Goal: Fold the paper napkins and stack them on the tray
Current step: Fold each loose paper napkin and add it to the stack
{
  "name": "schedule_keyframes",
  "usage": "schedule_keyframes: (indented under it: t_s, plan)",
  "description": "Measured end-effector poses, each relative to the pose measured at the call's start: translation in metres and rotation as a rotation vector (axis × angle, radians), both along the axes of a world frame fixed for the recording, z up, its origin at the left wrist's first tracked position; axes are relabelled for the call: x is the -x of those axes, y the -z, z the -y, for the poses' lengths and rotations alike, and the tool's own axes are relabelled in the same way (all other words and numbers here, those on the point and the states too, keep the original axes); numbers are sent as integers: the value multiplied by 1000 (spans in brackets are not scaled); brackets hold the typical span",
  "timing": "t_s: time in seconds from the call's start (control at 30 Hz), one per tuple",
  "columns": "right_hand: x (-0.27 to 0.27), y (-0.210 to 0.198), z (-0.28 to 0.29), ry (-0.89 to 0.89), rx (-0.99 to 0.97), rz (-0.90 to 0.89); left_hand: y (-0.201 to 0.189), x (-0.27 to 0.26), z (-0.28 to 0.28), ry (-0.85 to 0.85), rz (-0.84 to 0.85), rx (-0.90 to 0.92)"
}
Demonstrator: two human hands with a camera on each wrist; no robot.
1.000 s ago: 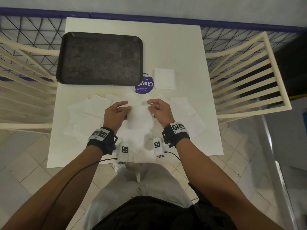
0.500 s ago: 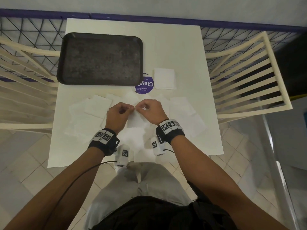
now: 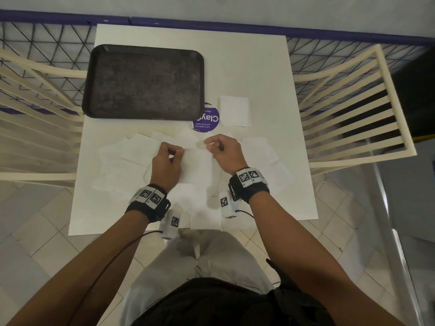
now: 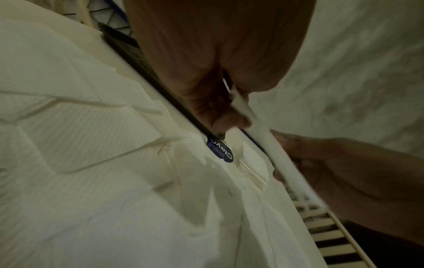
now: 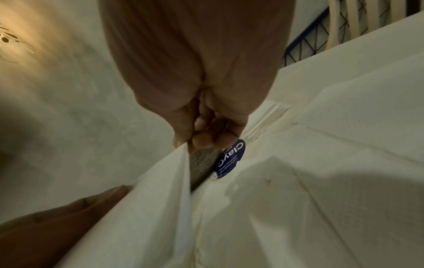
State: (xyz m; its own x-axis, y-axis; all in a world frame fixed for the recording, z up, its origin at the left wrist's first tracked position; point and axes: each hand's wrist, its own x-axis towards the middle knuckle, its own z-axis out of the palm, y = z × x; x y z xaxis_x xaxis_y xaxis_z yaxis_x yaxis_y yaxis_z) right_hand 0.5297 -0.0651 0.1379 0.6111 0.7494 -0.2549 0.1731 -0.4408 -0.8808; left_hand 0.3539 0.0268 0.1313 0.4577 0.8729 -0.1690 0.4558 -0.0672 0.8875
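I hold one white paper napkin (image 3: 196,165) above the table's middle, stretched between both hands. My left hand (image 3: 175,154) pinches its left top corner, and my right hand (image 3: 211,144) pinches its right top corner. In the left wrist view the napkin's edge (image 4: 263,130) runs from my left hand (image 4: 231,107) toward the right hand. In the right wrist view my right hand (image 5: 199,137) pinches the napkin (image 5: 160,199). Several unfolded napkins (image 3: 131,158) lie spread on the white table (image 3: 247,67). A dark empty tray (image 3: 143,82) sits at the far left. One folded napkin (image 3: 234,111) lies right of the tray.
A round purple sticker (image 3: 207,121) sits between the tray and the folded napkin. Cream slatted chairs stand at the left (image 3: 35,109) and right (image 3: 353,109) of the table. A dark wire fence (image 3: 47,38) runs behind, and tiled floor (image 3: 35,231) lies below.
My hands came together over the napkin half a second ago, then drew apart again. The napkin now hangs stretched between them, slightly farther from me.
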Motion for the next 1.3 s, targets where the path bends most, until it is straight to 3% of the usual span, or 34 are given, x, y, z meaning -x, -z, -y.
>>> schedule_keyframes:
  t_s: [0.23,0.47,0.57,0.87,1.0,1.13,1.3]
  plan:
    - [15,3,2,-121,171,-94,-1,-1,-2,-91,21,-20]
    - [19,12,9,-25,75,-173,1,0,-3,-49,-100,117]
    - [17,15,9,-2,75,-179,5,1,-2,4,-152,56]
    - [1,16,10,27,131,-116,3,-10,-2,-60,-99,10]
    - [-36,10,-6,138,116,-28,5,-16,-1,2,-63,159]
    - [-95,8,-28,292,113,56,14,-16,-1,125,-147,218]
    - [-152,12,-47,309,238,162,24,-14,2,151,-227,278]
